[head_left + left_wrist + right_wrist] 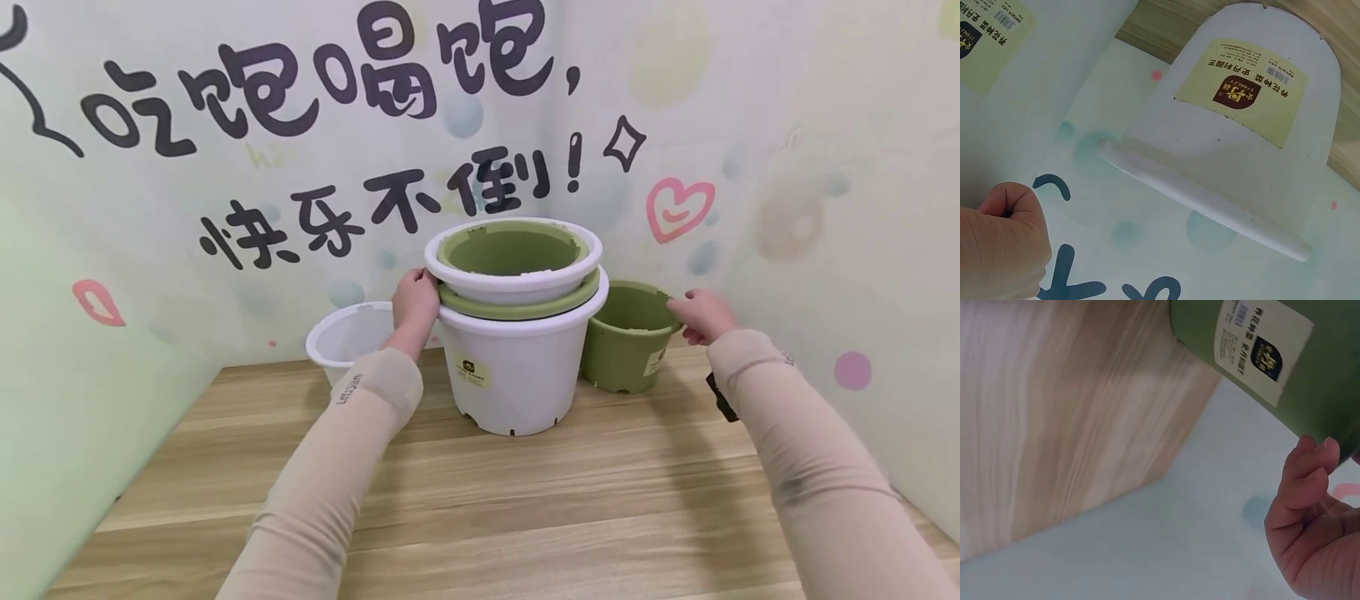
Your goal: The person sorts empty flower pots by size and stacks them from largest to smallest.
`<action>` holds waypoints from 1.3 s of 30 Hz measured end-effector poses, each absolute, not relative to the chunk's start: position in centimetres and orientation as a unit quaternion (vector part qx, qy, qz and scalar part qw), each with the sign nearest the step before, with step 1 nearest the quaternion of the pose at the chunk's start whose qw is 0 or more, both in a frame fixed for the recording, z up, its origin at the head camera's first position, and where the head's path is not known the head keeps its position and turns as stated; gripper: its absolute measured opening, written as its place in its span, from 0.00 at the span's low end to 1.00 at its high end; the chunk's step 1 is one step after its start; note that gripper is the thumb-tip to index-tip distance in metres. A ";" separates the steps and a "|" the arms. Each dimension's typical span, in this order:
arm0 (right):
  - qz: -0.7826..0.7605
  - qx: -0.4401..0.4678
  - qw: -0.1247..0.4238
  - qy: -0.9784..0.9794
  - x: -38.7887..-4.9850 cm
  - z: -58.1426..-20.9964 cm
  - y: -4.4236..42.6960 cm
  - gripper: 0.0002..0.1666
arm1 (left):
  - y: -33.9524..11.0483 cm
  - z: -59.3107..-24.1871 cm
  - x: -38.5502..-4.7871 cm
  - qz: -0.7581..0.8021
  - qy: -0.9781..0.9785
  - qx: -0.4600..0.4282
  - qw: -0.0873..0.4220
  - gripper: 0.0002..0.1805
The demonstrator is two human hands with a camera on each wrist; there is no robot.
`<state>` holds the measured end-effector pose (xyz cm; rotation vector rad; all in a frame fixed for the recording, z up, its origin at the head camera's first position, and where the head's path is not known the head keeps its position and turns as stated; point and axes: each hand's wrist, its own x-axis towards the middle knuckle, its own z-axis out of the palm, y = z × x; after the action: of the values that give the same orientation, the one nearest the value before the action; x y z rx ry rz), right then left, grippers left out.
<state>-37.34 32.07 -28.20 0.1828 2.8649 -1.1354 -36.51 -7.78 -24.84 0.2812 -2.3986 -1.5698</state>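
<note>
Nested plastic flowerpots, white and green by turns, form a stack (513, 375) at the middle of the table. At its left side my left hand (415, 302) grips the rims of the upper pots with curled fingers; the left wrist view shows this hand (1007, 240) as a fist, its hold cut off by the frame. Right of the stack stands a green flowerpot (622, 362). My right hand (703, 315) pinches its rim at the right; in the right wrist view, curled fingers meet the green pot (1316, 381).
A single white flowerpot (324, 346) stands left of the stack, partly behind my left arm. The wood-grain table (525, 517) meets a printed wall (300, 192) right behind the pots. Side walls rise at left and right.
</note>
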 end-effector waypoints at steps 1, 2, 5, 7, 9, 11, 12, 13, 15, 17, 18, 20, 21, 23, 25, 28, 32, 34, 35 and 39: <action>-0.378 0.059 0.029 0.923 -37.4 -28.4 32.0 0.43 | -7.8 -24.8 -36.5 -0.540 -0.826 0.097 0.131 0.25; -0.386 0.059 0.030 0.920 -37.4 -28.7 32.0 0.43 | -7.8 -24.8 -36.5 -0.539 -0.826 0.097 0.132 0.25; -0.415 0.060 0.034 0.907 -37.4 -29.3 31.9 0.42 | -7.7 -24.8 -36.4 -0.539 -0.826 0.097 0.133 0.25; -0.434 0.060 0.033 0.898 -37.4 -29.7 31.8 0.41 | -7.6 -24.8 -36.4 -0.538 -0.827 0.098 0.133 0.25; -0.450 0.059 0.029 0.891 -37.4 -29.8 31.8 0.41 | -7.6 -24.8 -36.4 -0.538 -0.826 0.098 0.134 0.25; -0.460 0.059 0.027 0.885 -37.4 -29.9 31.7 0.40 | -7.6 -24.8 -36.4 -0.538 -0.826 0.098 0.135 0.25; -0.462 0.060 0.027 0.884 -37.3 -29.9 31.7 0.40 | -7.6 -24.7 -36.4 -0.537 -0.827 0.099 0.135 0.25; -0.465 0.061 0.028 0.883 -37.3 -29.9 31.7 0.40 | -7.6 -24.7 -36.3 -0.536 -0.827 0.099 0.135 0.25; -0.469 0.060 0.033 0.881 -37.1 -29.8 31.6 0.40 | -7.6 -24.7 -36.3 -0.535 -0.828 0.099 0.136 0.25; -0.472 0.058 0.036 0.879 -37.0 -29.8 31.5 0.40 | -7.6 -24.7 -36.3 -0.534 -0.828 0.100 0.137 0.25; -0.474 0.058 0.036 0.878 -37.0 -29.8 31.5 0.41 | -7.6 -24.7 -36.3 -0.535 -0.828 0.099 0.137 0.25; -0.474 0.057 0.034 0.878 -37.0 -29.8 31.5 0.39 | -7.6 -24.7 -36.2 -0.536 -0.828 0.099 0.136 0.25; -0.473 0.058 0.031 0.878 -37.0 -29.9 31.5 0.39 | -7.6 -24.7 -36.2 -0.536 -0.827 0.098 0.134 0.25; -0.469 0.059 0.027 0.881 -37.1 -30.0 31.6 0.38 | -7.6 -24.7 -36.2 -0.538 -0.827 0.097 0.132 0.25; -0.466 0.058 0.023 0.883 -37.1 -30.1 31.7 0.38 | -7.5 -24.8 -36.2 -0.539 -0.826 0.097 0.131 0.25; -0.469 0.055 0.022 0.881 -37.2 -30.1 32.0 0.38 | -7.4 -24.8 -36.2 -0.539 -0.826 0.097 0.132 0.25; -0.483 0.052 0.028 0.874 -37.3 -30.0 32.5 0.38 | -7.3 -25.0 -36.2 -0.539 -0.826 0.099 0.131 0.24; -0.489 0.048 0.033 0.870 -37.3 -29.8 32.8 0.38 | -7.3 -25.0 -36.2 -0.540 -0.826 0.099 0.131 0.24; -0.491 0.047 0.034 0.869 -37.3 -29.7 32.9 0.38 | -7.2 -25.0 -36.2 -0.539 -0.826 0.099 0.131 0.24; -0.495 0.044 0.037 0.867 -37.2 -28.9 33.4 0.35 | -7.2 -25.0 -36.2 -0.538 -0.826 0.099 0.132 0.24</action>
<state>-37.20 33.43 -28.88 0.1348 2.6612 -1.5205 -36.18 -7.18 -24.98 0.2876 -2.3990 -1.5625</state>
